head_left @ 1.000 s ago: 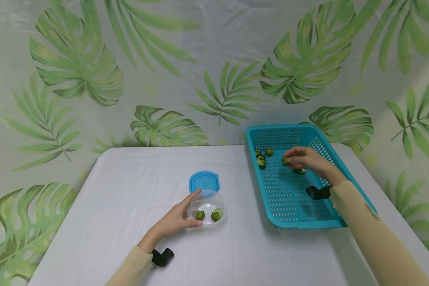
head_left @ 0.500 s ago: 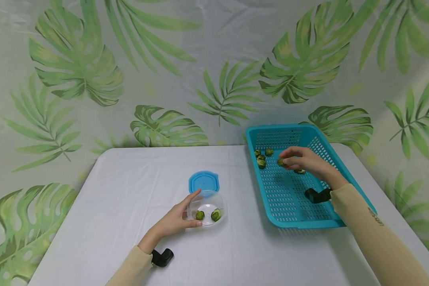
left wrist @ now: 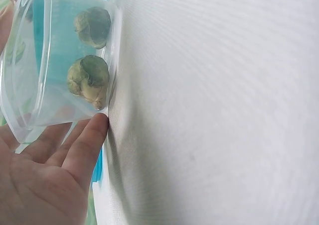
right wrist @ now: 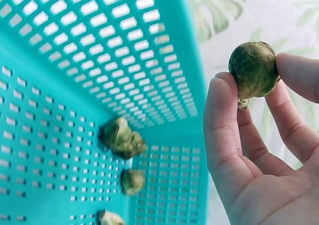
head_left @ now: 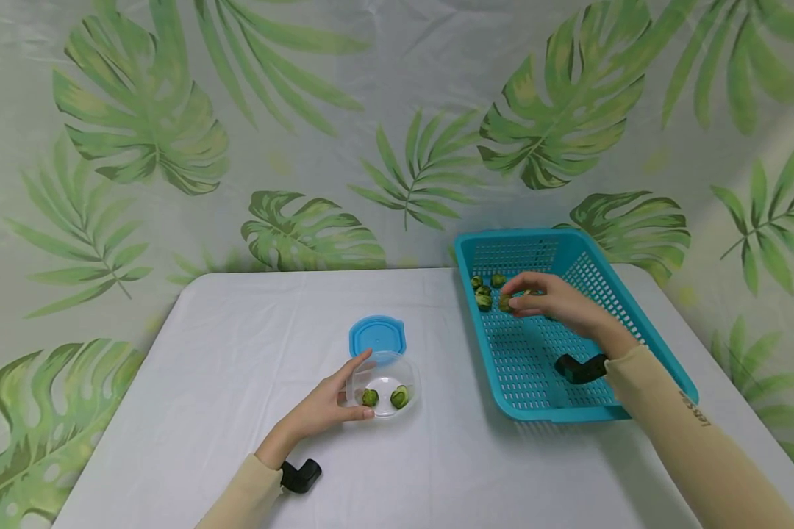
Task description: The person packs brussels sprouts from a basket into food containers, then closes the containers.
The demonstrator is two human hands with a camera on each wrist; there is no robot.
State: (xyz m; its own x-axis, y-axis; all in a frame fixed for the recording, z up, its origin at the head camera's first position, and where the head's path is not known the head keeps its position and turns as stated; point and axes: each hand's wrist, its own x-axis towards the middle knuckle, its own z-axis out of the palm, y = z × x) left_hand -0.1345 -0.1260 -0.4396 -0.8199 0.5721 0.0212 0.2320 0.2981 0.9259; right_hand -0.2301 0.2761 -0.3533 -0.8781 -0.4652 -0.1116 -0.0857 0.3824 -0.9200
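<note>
A Brussels sprout (right wrist: 254, 68) is pinched between the thumb and fingertips of my right hand (head_left: 559, 303), raised over the teal basket (head_left: 492, 364). Several other sprouts (head_left: 483, 302) lie in the basket's far left corner; another near the hand is mostly hidden beneath it. My left hand (head_left: 324, 405) grips the side of a clear plastic container (head_left: 387, 375), thumb at the near side and fingers at the far side. Two sprouts sit inside, one on the left (head_left: 370, 397) and one on the right (head_left: 400, 397). The left wrist view shows the container (left wrist: 55, 103) standing on the cloth.
A blue lid (head_left: 377, 335) lies flat just behind the container. White cloth (head_left: 238, 353) covers the table. A leaf-patterned curtain (head_left: 317, 147) hangs behind its back edge. The basket's perforated wall (right wrist: 99, 31) rises between the right hand and the container.
My right hand has moved left within the basket's area with the sprout in its fingertips, nearer the corner group. The left hand and container stay in place.
</note>
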